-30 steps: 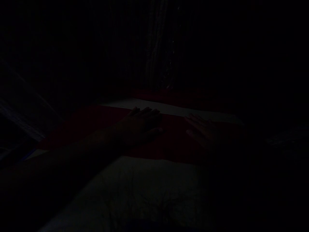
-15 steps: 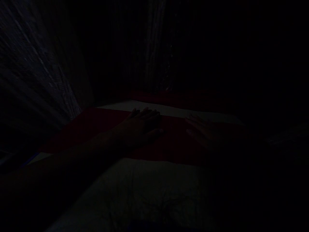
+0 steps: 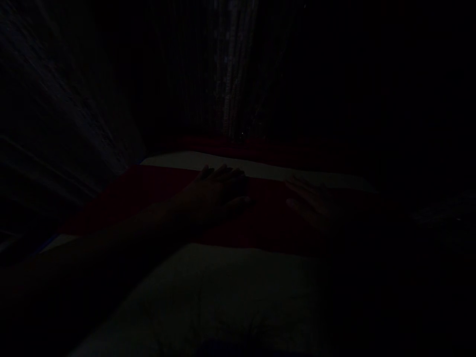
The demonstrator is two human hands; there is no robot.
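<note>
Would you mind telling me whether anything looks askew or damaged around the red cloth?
Nothing stands out. The left hand and right hand lie flat on the red cloth spread across the pale surface. The picture is very dark, so small faults could hide.

The single head-worn view looks forward and down, close over a dim pale surface crossed by red cloth.

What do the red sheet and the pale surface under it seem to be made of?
Red sheet: probably cloth or paper, matte; flat, straight-edged, no shine, under the left hand and right hand. Pale surface: perhaps fabric, matte, faintly creased. Too dark to be sure.
</note>
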